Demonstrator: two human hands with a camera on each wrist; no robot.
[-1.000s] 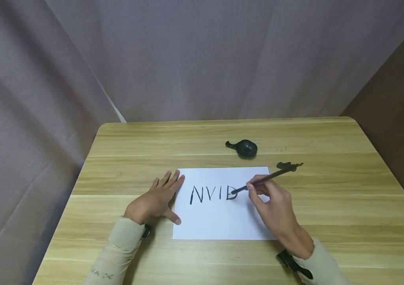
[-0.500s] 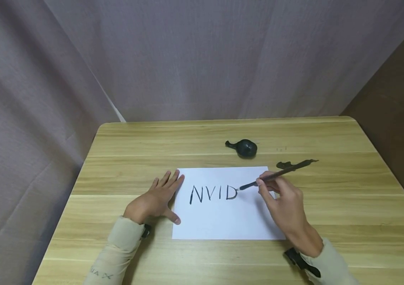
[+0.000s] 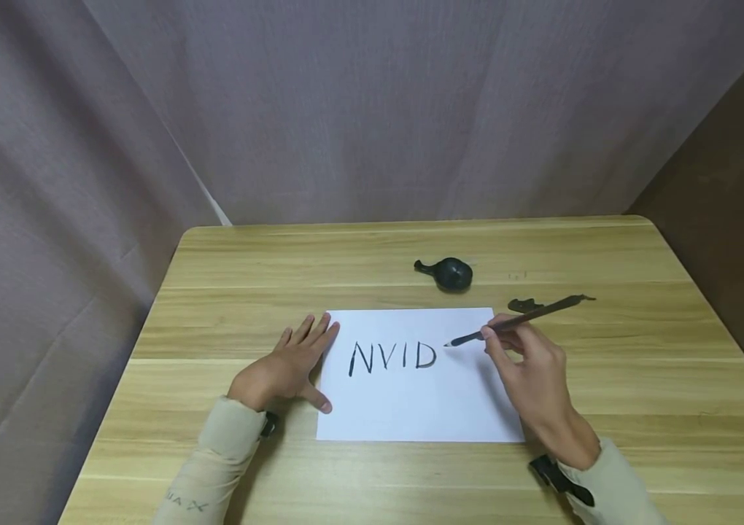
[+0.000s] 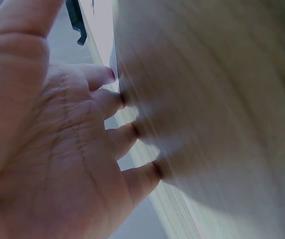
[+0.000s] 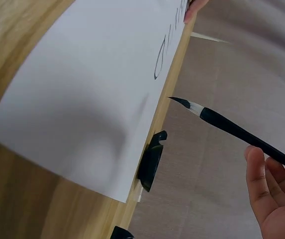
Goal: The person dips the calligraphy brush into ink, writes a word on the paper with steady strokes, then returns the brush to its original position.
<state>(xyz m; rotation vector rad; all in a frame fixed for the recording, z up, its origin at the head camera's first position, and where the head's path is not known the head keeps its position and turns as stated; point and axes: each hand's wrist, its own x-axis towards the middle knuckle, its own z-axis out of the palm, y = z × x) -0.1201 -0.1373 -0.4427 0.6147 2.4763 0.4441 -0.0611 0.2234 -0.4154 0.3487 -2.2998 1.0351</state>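
Observation:
A dark-handled writing brush (image 3: 523, 319) is pinched between the thumb and fingers of my right hand (image 3: 532, 375). In the right wrist view the brush (image 5: 237, 130) shows a pale tuft with a black, inked tip, lifted off the sheet. White paper (image 3: 405, 408) lies flat on the table and bears the black letters NVID (image 3: 393, 357). My left hand (image 3: 289, 368) rests spread at the paper's left edge, with thumb and fingertips on it or just beside it. Seen from the left wrist, the palm (image 4: 62, 144) stands above the surface, fingertips down.
Behind the paper sits a black gourd-shaped object (image 3: 452, 274) with a narrow neck. A small dark piece (image 3: 524, 305), probably a brush rest, lies right of it, partly behind the brush. The wooden table (image 3: 267, 270) ends at a grey curtain (image 3: 346, 109).
The right hand has moved rightward with the brush, whose tip has left the D. The curve of the D is now closed and fully visible. My left hand stays put.

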